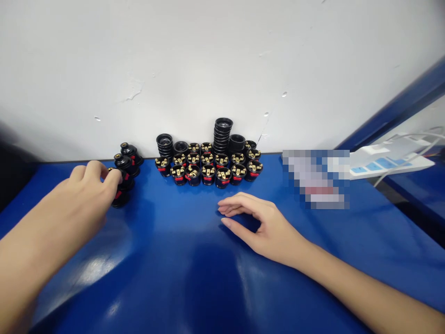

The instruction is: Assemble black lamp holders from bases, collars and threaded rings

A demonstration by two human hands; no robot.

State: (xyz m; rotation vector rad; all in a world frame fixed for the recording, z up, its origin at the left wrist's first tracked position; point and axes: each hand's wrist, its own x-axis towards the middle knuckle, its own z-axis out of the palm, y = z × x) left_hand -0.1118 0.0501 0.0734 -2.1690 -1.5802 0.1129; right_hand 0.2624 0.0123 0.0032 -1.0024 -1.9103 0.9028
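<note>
My left hand (88,188) reaches over the left part of the blue table, its fingers curled round the top of a black cap-shaped part with a red piece (120,198). More such black caps (129,151) stand just behind it. My right hand (255,222) hovers over or rests on the middle of the table, with a gap between thumb and fingers and nothing in it. Beyond it stand several round black sockets (223,176) with brass contacts and red pieces, in rows. Stacks of black threaded rings (222,135) rise behind the sockets.
A white wall (208,60) borders the back of the blue table (167,273). At the right lie a pixelated object (318,181) and a white power strip (378,164) with blue parts and cables. A blue metal bar (399,106) slants above them.
</note>
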